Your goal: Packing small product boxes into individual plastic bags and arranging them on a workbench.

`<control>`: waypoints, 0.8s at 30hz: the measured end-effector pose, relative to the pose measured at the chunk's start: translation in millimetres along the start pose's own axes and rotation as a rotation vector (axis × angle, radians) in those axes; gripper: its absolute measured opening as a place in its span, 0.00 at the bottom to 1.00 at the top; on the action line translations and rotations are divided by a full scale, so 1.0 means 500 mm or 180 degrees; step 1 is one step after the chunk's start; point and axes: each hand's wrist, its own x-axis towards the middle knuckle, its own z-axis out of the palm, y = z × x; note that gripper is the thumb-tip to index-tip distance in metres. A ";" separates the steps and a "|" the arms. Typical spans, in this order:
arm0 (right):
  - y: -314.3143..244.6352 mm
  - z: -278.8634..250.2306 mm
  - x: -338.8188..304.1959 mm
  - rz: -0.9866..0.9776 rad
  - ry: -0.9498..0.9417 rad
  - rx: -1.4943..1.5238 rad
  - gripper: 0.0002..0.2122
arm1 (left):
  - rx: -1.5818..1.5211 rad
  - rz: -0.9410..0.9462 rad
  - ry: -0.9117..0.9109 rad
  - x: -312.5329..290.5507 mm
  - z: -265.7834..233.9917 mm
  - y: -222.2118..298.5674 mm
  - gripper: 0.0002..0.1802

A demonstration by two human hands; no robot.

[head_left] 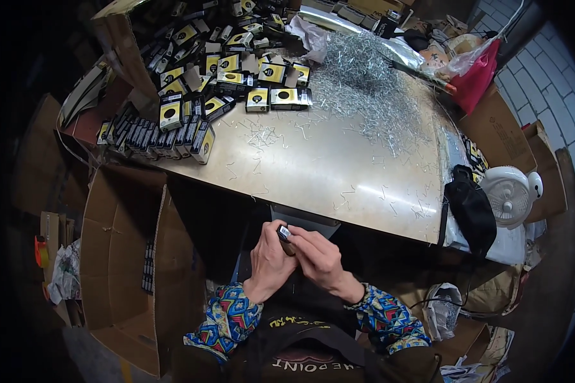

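Left hand [269,258] and right hand [318,255] both pinch small dark rectangular box [284,233], grip closed round it, below shiny metal desk [313,166] edge.

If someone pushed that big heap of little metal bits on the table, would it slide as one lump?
Probably not: the metal heap looks like loose thin pieces, likely to spread and tangle. Strays already lie scattered over the smooth table, so bits would likely slide easily.
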 end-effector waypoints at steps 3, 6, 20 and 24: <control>0.027 -0.048 0.046 0.0019 0.0370 -0.0405 0.13 | 0.0252 0.0312 0.0073 0.019 -0.014 0.012 0.40; 0.096 -0.101 0.073 0.0059 0.0573 -0.1059 0.15 | 0.0410 0.0439 0.0031 0.021 -0.012 -0.007 0.48; 0.175 -0.091 0.124 0.0310 0.0297 -0.1180 0.16 | 0.0151 0.0850 0.0406 0.091 -0.021 -0.031 0.25; 0.116 0.000 0.141 0.0862 0.0172 0.1258 0.18 | -0.0431 0.0585 0.0177 0.187 -0.027 -0.027 0.21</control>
